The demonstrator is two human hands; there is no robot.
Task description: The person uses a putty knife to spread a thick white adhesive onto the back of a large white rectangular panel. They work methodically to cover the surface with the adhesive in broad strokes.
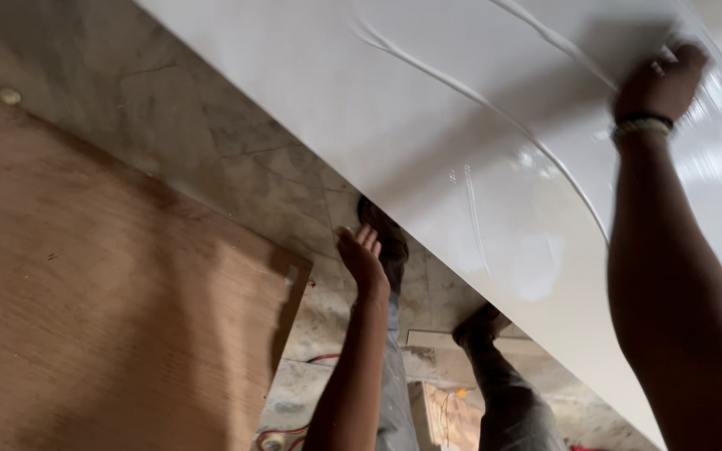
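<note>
A large glossy white sheet [478, 108] slants across the upper right, with thin raised streaks on its surface. My right hand [660, 79], with a band at the wrist, is curled against the sheet near its upper right part and grips it there. My left hand [363, 260] reaches forward below the sheet's lower edge, fingers extended and apart, holding nothing. Whether it touches the edge is unclear. My legs in grey trousers and both dark shoes, one [386, 238] and the other [480, 324], show under the sheet.
A big brown plywood board [102, 292] with a notched corner lies at the left on the mottled stone floor [202, 134]. A small round knob [7, 95] sits by its far edge. Red cable [282, 434] and wood offcuts [453, 418] lie near my feet.
</note>
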